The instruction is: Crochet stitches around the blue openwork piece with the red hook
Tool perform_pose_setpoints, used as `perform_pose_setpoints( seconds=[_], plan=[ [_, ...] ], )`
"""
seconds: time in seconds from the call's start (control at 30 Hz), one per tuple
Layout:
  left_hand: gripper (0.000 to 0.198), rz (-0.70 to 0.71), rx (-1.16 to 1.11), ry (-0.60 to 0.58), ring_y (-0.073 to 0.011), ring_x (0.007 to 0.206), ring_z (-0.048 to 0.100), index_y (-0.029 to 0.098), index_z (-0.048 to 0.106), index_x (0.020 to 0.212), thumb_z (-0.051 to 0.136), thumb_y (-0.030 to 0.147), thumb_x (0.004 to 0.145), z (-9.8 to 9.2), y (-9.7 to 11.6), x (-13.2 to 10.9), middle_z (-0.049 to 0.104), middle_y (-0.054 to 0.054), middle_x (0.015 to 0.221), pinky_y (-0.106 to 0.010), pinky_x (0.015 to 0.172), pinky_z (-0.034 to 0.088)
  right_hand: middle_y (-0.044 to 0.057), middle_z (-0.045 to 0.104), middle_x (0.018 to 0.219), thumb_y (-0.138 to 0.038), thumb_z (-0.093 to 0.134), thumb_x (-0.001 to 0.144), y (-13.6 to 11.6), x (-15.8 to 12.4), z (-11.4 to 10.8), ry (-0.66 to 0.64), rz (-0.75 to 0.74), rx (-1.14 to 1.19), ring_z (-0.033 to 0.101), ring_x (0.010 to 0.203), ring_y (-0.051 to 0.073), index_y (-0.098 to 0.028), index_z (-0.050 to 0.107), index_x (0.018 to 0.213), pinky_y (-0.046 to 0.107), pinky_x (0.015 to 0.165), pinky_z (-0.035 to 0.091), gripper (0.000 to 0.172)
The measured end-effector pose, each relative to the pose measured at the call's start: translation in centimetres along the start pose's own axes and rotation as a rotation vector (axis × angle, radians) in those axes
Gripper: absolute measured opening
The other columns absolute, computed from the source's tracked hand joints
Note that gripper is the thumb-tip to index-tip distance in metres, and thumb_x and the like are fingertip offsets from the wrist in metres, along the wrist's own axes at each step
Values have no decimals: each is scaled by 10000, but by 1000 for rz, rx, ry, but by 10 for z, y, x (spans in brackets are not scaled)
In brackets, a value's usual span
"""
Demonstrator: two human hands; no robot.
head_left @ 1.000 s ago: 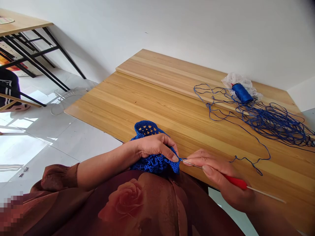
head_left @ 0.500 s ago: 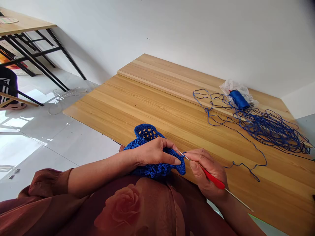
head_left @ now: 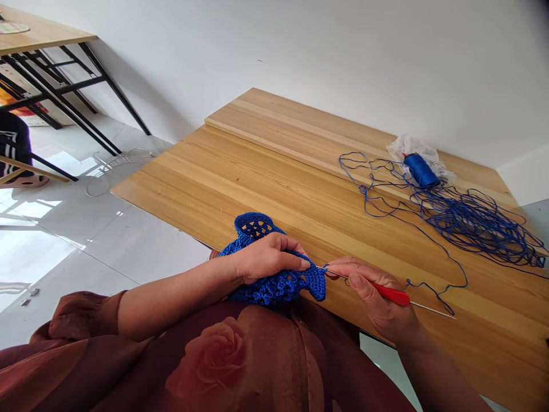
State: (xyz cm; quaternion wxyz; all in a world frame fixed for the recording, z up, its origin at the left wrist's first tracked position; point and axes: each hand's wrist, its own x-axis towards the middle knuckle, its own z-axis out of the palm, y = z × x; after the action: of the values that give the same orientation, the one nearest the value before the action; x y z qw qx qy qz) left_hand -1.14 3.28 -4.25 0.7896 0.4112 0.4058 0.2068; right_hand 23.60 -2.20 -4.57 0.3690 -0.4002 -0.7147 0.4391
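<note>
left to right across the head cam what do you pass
seated person in dark clothing → wire hoop on the floor → blue crochet piece → blue thread spool

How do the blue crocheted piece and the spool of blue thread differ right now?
The crocheted piece is gripped in the left hand near the wooden table's edge; the spool lies untouched farther back on a clear plastic bag. The piece is floppy openwork with a ruffled edge; the spool is a tightly wound cylinder. Both are deep blue.
</note>
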Motion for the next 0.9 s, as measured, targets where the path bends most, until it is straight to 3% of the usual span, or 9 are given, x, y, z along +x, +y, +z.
perform_pose_setpoints(
  seconds=[0.4, 0.7, 0.9],
  plan=[
    [194, 60, 70, -8, -122, 614, 604, 134, 693, 746, 793, 282, 673, -1, 0, -2, 687, -3, 672, -242, 623, 479, 27, 768, 1040, -273, 539, 1002, -17, 23, -21, -245, -47, -154, 681, 1003, 200, -302, 749, 1138, 360, 895, 550, 251],
    [207, 120, 165, -12, -122, 640, 576, 130, 688, 773, 778, 306, 713, -4, -3, -1, 670, -2, 702, -250, 655, 462, 19, 773, 1005, -295, 526, 1006, -27, 23, -14, -200, -7, -287, 688, 983, 207, -289, 756, 1088, 369, 907, 527, 244],
    [193, 213, 293, -34, -149, 718, 605, 124, 711, 811, 770, 295, 741, -4, -1, -3, 700, -27, 762, -260, 713, 473, 2, 760, 978, -254, 553, 985, -40, 21, -7, -225, -41, -547, 661, 954, 198, -300, 722, 1083, 388, 875, 468, 201]
  ],
)
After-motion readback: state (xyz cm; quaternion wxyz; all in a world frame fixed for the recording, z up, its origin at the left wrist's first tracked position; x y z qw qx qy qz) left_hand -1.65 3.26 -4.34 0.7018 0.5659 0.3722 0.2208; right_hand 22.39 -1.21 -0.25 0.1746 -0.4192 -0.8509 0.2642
